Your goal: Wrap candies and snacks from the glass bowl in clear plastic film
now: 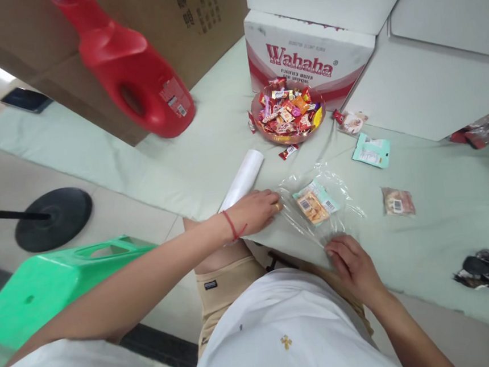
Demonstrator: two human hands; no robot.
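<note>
A clear plastic bag [343, 189] lies on the pale green cloth, with a cracker packet [311, 207] and a light blue packet [326, 198] inside it. My left hand [260, 209] pinches the bag's left edge, fingers closed. At the bag's near edge, my right hand [349, 260] holds the plastic between thumb and fingers. Beside my left hand is a white roll [244, 178]. To the right of the bag rest a small brown packet [398, 201] and a teal packet [372, 150]. Another small packet [353, 122] sits farther back.
A bowl of wrapped candies [287, 114] stands before a Wahaha carton [310, 52]. Back left are a red jug [141, 78], a cardboard box [209, 32] and a phone [26, 100]. A green stool [51, 280] is at the left, black-and-silver items [478, 268] at the right.
</note>
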